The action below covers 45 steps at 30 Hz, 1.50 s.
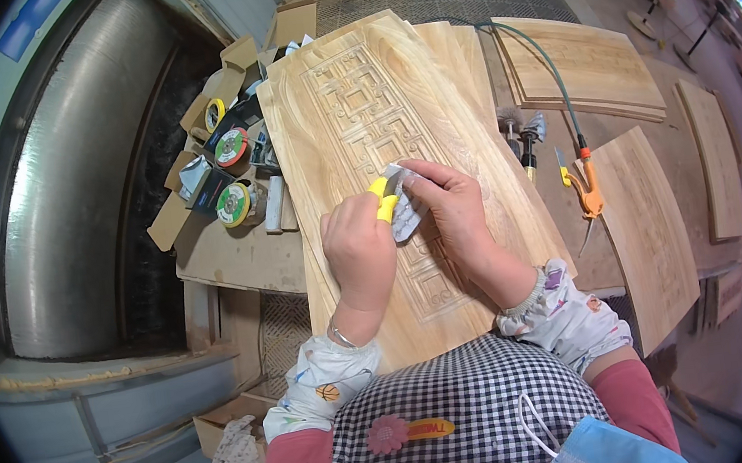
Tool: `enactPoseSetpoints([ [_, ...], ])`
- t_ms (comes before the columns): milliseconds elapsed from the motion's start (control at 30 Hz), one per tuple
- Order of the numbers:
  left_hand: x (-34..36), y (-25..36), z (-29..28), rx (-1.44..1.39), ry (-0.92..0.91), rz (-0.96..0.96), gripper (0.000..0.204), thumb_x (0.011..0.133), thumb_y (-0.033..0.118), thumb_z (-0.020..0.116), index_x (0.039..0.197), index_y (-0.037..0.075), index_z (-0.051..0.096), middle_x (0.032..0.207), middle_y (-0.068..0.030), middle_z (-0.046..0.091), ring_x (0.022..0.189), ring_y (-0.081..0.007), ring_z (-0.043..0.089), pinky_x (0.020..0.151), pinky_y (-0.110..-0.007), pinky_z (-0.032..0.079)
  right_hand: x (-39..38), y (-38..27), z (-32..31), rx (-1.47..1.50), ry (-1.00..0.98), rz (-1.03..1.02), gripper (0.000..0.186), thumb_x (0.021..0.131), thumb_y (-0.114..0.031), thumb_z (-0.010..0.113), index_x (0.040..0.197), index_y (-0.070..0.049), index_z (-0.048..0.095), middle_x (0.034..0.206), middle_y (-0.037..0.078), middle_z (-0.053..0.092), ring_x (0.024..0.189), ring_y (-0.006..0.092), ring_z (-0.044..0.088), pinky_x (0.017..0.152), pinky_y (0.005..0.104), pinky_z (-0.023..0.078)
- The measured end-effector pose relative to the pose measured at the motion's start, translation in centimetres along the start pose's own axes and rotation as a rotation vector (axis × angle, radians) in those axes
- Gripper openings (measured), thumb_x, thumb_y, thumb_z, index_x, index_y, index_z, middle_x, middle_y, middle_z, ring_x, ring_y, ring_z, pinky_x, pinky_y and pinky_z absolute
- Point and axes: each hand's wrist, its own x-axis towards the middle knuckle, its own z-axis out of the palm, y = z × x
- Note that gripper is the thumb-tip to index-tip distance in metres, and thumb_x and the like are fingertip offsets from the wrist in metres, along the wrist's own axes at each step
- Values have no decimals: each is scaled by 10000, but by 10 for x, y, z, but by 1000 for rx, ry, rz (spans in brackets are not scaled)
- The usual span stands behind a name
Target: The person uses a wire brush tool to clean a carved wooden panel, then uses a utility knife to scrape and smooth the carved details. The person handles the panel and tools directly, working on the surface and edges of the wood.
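Note:
Both of my hands meet over the carved wooden panel, which has a raised geometric pattern down its middle. My left hand is closed around a yellow-handled tool with a dark grey part; its exact kind is partly hidden by the fingers. Between the hands, a small grey, creased sheet that looks like sandpaper hangs from the fingers of my right hand. Thumb and fingers of that hand pinch its upper edge, right beside the yellow tool.
More boards lie under the panel, with a stack of boards at the far right. An orange air blow gun on a green hose lies to the right, near power tools. Cartons with abrasive discs and yellow tape stand left.

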Motion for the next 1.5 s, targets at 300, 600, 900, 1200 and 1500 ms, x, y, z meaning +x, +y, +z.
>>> enactPoseSetpoints([
  [300,5,0,-6,121,48,141,157,769,-24,641,872,90,607,794,-66,585,775,-279,592,755,-428,422,-6,-12,4,-36,-62,61,257,995,-65,668,1217,48,729,1105,69,739,956,118,677,836,263,547],
  [600,4,-5,-24,-17,-3,155,169,749,-105,601,852,28,614,776,-146,599,731,-360,563,694,-445,419,-10,-23,3,152,-217,255,233,983,-3,667,1210,40,704,1059,98,726,914,160,691,810,320,589],
  [900,19,-1,-18,-990,-213,-600,291,980,33,664,1265,-14,689,1006,-36,709,919,-109,658,849,-233,530,-5,-12,-1,81,-107,142,68,983,17,649,1036,-14,677,958,40,681,837,107,638,735,261,567],
  [1200,42,-25,6,-959,-350,-660,112,959,23,678,1066,5,705,963,-14,712,822,-82,648,704,-236,525,7,0,-2,-142,-64,-104,164,963,-44,686,1110,8,735,888,34,718,809,101,659,736,259,542],
  [1500,128,-65,30,73,-617,87,171,870,149,674,929,-10,650,822,-215,685,742,-388,656,671,-437,504,90,-49,-24,-1310,487,-473,577,938,-348,717,1373,0,565,1328,197,598,1293,357,515,1106,478,405],
])
